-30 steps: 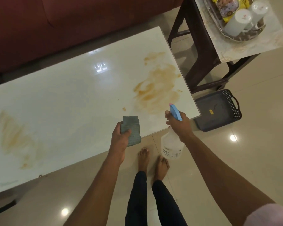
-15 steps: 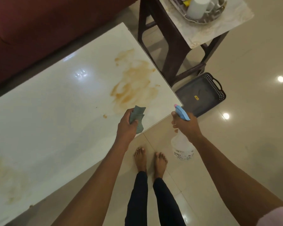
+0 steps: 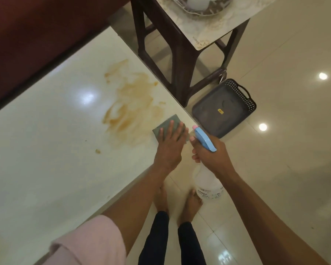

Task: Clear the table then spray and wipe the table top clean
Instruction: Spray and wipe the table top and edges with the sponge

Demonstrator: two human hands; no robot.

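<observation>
A: Under your left hand (image 3: 169, 145): grey-green cloth (image 3: 165, 127) on a glossy cream table top (image 3: 46, 150), orange-brown stain (image 3: 130, 104) just beyond your fingertips.

B: Your right hand (image 3: 211, 153): translucent white spray bottle (image 3: 207, 181), light blue trigger head, pink nozzle tip. Beyond it, dark grey perforated basket (image 3: 224, 109), yellow sticker.

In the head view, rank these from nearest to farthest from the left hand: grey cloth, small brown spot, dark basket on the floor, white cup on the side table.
1. Grey cloth: under the left hand, at the table corner.
2. Small brown spot: on the table, to its left.
3. Dark basket: on the floor, to its right.
4. White cup: on the side table, at the top edge.
</observation>
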